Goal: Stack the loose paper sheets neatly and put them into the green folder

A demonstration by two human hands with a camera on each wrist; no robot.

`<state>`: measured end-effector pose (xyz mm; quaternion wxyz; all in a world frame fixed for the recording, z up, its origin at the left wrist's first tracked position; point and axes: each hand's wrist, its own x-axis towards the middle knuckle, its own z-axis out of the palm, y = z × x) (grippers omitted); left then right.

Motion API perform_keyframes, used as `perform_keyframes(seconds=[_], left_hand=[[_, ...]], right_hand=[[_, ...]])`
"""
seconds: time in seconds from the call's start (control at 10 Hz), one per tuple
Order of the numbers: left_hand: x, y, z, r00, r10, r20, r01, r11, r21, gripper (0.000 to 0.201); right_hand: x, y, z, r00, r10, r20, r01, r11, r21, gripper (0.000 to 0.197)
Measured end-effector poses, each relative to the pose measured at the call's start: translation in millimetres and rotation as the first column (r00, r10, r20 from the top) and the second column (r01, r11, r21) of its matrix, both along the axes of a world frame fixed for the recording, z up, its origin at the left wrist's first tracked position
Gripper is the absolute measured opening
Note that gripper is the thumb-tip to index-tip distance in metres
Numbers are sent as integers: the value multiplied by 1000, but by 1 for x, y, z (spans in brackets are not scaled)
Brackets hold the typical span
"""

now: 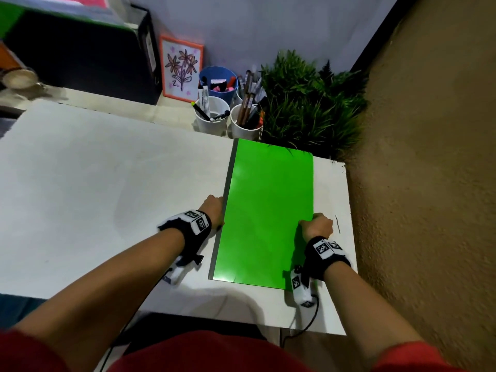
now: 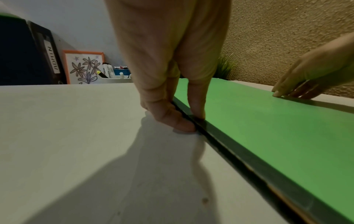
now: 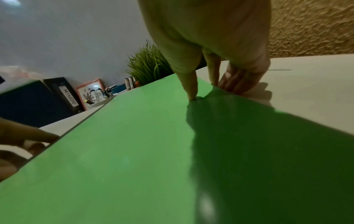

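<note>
White desk (image 1: 107, 183) carries the closed green folder (image 1: 268, 210), flat near the right edge; no loose sheets show. Left hand (image 1: 214, 210) pinches the grey spine (image 2: 249, 154), thumb on top, fingers (image 2: 172, 119) underneath. Right hand (image 1: 318, 226) pinches the opposite edge, apparently to square it. Cover is smooth, glossy and rectangular.

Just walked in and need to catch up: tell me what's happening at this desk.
A person is handling a closed green folder lying flat on the white desk. The left hand pinches its grey spine edge, thumb on top and fingers at the side. The right hand holds the opposite edge, thumb on the cover and fingers curled beneath. No loose sheets are in view, so they are probably already inside.
</note>
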<state>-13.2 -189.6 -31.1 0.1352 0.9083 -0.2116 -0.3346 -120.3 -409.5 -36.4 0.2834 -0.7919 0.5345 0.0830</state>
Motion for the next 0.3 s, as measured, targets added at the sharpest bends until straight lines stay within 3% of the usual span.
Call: perform_keyframes(seconds=[0.2,0.3], left_hand=[[10,2,17,994,59,-91,-65,996,-56,64],[23,6,35,996,49,-69,-55,994,-90,76]], right_hand=[[-5,3,11,998,51,39,-52,998,36,60],[-5,8,27,989,78,125,-83,996,41,63]])
